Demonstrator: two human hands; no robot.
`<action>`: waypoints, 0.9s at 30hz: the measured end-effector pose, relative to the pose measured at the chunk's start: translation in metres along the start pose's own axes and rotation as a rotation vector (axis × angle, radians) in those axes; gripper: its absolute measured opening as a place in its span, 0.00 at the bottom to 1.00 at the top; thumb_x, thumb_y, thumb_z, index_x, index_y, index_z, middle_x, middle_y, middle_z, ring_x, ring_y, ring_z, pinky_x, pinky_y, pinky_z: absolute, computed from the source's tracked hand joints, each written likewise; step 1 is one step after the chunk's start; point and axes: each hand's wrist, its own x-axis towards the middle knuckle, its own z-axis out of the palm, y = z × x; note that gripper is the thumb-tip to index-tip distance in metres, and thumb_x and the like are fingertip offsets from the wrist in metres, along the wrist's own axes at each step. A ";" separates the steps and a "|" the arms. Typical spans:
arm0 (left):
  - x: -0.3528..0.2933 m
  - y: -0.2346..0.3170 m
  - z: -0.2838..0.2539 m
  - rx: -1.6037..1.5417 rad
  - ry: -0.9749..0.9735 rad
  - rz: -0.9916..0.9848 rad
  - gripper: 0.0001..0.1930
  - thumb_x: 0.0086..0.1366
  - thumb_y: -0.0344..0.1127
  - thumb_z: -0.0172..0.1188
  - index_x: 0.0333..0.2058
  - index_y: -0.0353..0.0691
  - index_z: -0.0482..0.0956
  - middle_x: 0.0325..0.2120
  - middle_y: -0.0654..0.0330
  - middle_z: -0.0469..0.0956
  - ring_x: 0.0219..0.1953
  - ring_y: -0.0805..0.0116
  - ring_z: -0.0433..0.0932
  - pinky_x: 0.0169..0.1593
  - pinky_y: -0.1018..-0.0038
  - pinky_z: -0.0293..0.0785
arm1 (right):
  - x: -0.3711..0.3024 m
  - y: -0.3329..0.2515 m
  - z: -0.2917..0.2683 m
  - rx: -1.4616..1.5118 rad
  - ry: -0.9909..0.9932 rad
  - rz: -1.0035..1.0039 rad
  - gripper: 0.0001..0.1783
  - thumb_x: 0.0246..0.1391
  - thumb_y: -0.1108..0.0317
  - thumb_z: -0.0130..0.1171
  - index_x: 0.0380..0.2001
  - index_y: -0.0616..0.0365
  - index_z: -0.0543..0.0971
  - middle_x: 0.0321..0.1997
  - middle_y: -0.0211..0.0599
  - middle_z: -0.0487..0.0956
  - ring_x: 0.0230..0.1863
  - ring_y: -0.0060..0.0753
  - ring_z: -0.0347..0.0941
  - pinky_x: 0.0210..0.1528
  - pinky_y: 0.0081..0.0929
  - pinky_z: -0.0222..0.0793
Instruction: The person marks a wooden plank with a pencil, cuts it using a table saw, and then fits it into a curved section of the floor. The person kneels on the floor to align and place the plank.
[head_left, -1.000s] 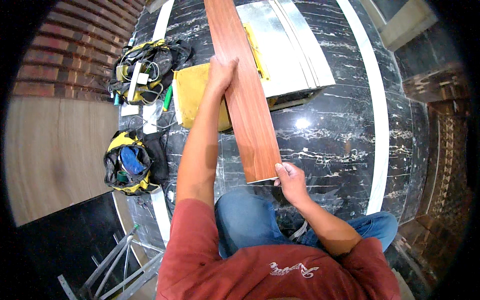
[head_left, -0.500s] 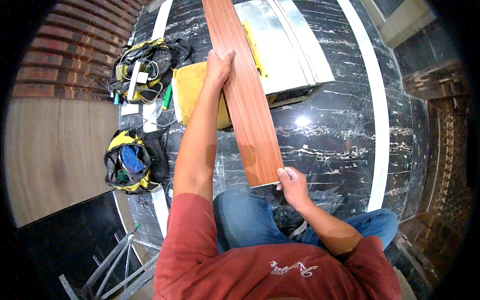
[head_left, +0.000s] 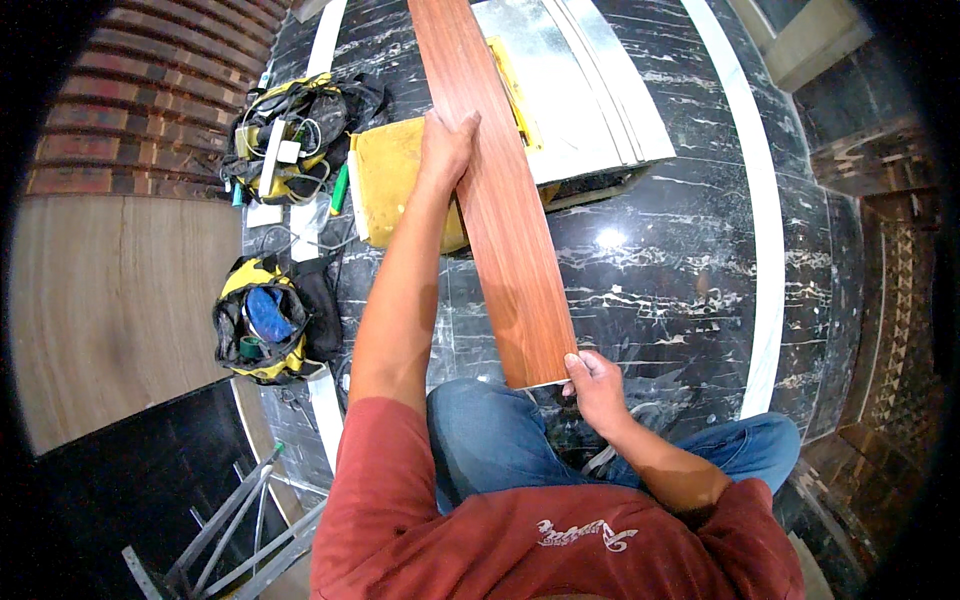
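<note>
A brick-red, short-sleeved cloth T-shirt (head_left: 430, 550) with white looping script (head_left: 585, 534) across its front is worn with faded blue denim jeans (head_left: 485, 435). The left hand (head_left: 447, 150) and right hand (head_left: 598, 388) are bare.

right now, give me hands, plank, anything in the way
Left hand gripping plank by left edge; right hand pinching near right corner. Plank crosses yellow panel and silver-topped machine, contact unclear. Left knee just below near end in picture.
</note>
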 end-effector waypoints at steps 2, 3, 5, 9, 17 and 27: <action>0.004 -0.005 0.000 -0.008 0.020 -0.041 0.31 0.63 0.46 0.68 0.53 0.23 0.75 0.48 0.39 0.83 0.50 0.48 0.83 0.55 0.61 0.77 | -0.004 -0.014 0.001 0.003 -0.001 0.006 0.18 0.70 0.60 0.56 0.29 0.62 0.78 0.20 0.28 0.76 0.24 0.19 0.73 0.28 0.25 0.67; 0.007 -0.006 0.000 -0.013 0.030 -0.062 0.31 0.63 0.46 0.68 0.53 0.23 0.75 0.48 0.39 0.83 0.50 0.48 0.83 0.54 0.60 0.77 | -0.001 -0.008 0.000 -0.008 -0.016 0.000 0.18 0.71 0.60 0.56 0.31 0.63 0.79 0.22 0.28 0.76 0.24 0.19 0.73 0.28 0.24 0.68; 0.025 0.005 0.000 0.029 -0.011 -0.009 0.30 0.63 0.46 0.69 0.52 0.23 0.77 0.47 0.39 0.83 0.50 0.48 0.84 0.54 0.60 0.77 | 0.002 0.007 -0.005 -0.039 -0.032 -0.005 0.17 0.71 0.59 0.56 0.34 0.63 0.79 0.26 0.27 0.77 0.24 0.19 0.73 0.29 0.22 0.70; 0.058 0.000 -0.009 0.054 0.022 -0.013 0.30 0.62 0.47 0.70 0.50 0.23 0.79 0.46 0.39 0.84 0.48 0.47 0.85 0.52 0.60 0.78 | 0.000 -0.004 0.003 0.048 -0.035 -0.016 0.17 0.70 0.61 0.56 0.32 0.64 0.79 0.24 0.29 0.77 0.25 0.20 0.74 0.30 0.26 0.70; 0.038 0.001 0.000 -0.011 -0.008 -0.015 0.28 0.62 0.44 0.71 0.50 0.23 0.78 0.46 0.41 0.84 0.46 0.52 0.85 0.51 0.62 0.79 | -0.015 0.008 -0.003 0.015 -0.002 0.046 0.17 0.71 0.60 0.56 0.33 0.64 0.80 0.24 0.29 0.77 0.25 0.20 0.75 0.31 0.26 0.70; 0.014 -0.004 0.003 -0.133 -0.015 -0.013 0.31 0.62 0.45 0.71 0.53 0.23 0.74 0.48 0.41 0.83 0.49 0.53 0.84 0.53 0.63 0.78 | -0.030 0.018 -0.016 -0.070 -0.050 -0.033 0.17 0.70 0.61 0.56 0.37 0.66 0.81 0.28 0.35 0.80 0.31 0.25 0.77 0.37 0.29 0.73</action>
